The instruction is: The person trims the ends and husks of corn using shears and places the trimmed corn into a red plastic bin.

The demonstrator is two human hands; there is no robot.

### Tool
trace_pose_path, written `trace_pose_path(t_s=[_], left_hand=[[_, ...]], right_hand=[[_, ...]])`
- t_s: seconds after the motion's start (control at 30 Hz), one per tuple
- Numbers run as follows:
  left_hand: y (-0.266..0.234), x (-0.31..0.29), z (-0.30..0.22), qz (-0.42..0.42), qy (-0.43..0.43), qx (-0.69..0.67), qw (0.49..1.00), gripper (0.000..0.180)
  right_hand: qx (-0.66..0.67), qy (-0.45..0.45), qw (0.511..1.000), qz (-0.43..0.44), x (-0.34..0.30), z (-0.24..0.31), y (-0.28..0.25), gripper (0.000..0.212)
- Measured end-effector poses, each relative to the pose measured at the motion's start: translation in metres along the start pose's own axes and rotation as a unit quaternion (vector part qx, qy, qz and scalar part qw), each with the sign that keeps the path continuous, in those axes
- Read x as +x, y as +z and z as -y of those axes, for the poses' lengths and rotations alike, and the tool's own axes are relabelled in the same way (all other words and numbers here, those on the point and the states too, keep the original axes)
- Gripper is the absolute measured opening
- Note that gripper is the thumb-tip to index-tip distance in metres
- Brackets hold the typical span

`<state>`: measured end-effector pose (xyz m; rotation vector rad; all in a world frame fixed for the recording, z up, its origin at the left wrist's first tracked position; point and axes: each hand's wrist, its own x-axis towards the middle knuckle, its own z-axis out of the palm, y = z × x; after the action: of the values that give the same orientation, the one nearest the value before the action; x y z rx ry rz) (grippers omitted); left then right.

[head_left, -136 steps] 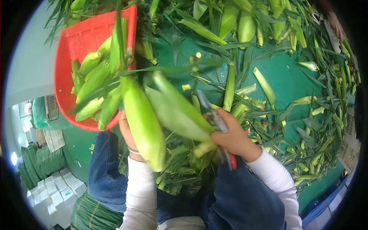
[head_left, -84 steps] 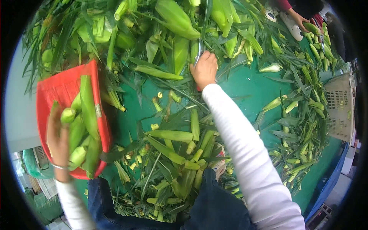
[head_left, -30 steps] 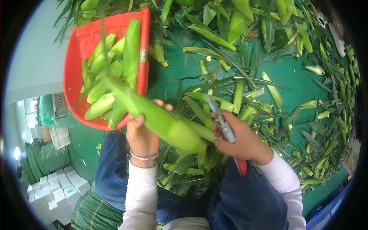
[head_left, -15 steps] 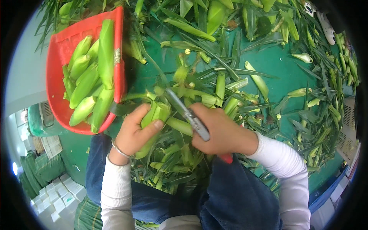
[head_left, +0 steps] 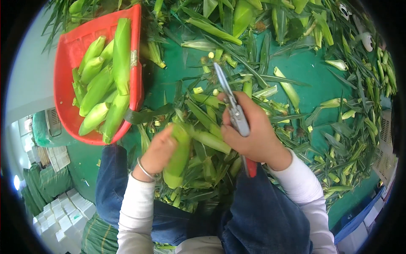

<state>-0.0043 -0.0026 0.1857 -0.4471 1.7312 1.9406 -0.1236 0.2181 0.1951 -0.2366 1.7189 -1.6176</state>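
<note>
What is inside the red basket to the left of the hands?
The red basket holds several trimmed green corn ears, lying roughly lengthwise and overlapping. A bare strip of basket floor shows along its upper left. Whatever lies beneath the ears, and the floor under them, is covered.

Compared with a second ago, the corn ear (head_left: pixel 179 154) no longer lies slanted high across the lap pointing at the red basket (head_left: pixel 67 55); it now stands nearly upright, low over the knees. The left hand (head_left: pixel 158 150) now wraps it from the side. The right hand (head_left: pixel 253 135) sits higher, and its shears (head_left: pixel 231 103) point up over the green desk (head_left: pixel 308 72), blades closed.
</note>
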Motion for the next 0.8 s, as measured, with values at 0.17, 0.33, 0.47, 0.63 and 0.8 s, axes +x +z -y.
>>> trace_pose_path(t_s=[0.17, 0.33, 0.47, 0.63, 0.8], left_hand=[[0.022, 0.017, -0.024, -0.159, -0.069, -0.248, 0.953, 0.069], [0.028, 0.008, 0.004, -0.002, -0.156, -0.183, 0.971, 0.068], [0.021, 0.005, -0.012, -0.09, -0.068, -0.317, 0.942, 0.061], [0.025, 0.034, -0.034, -0.155, 0.1, -0.427, 0.885, 0.041], [-0.023, 0.035, -0.068, -0.087, 0.231, -0.239, 0.939, 0.038]], right_hand=[[-0.211, -0.183, 0.958, 0.064, -0.014, -0.02, 0.006, 0.059], [-0.14, -0.104, 0.984, -0.033, 0.024, -0.011, 0.019, 0.03], [-0.074, -0.045, 0.996, -0.025, 0.021, -0.011, 0.005, 0.033], [-0.029, 0.003, 0.99, 0.138, -0.003, -0.03, 0.022, 0.082], [0.029, -0.031, 0.98, 0.195, -0.008, -0.052, 0.026, 0.069]])
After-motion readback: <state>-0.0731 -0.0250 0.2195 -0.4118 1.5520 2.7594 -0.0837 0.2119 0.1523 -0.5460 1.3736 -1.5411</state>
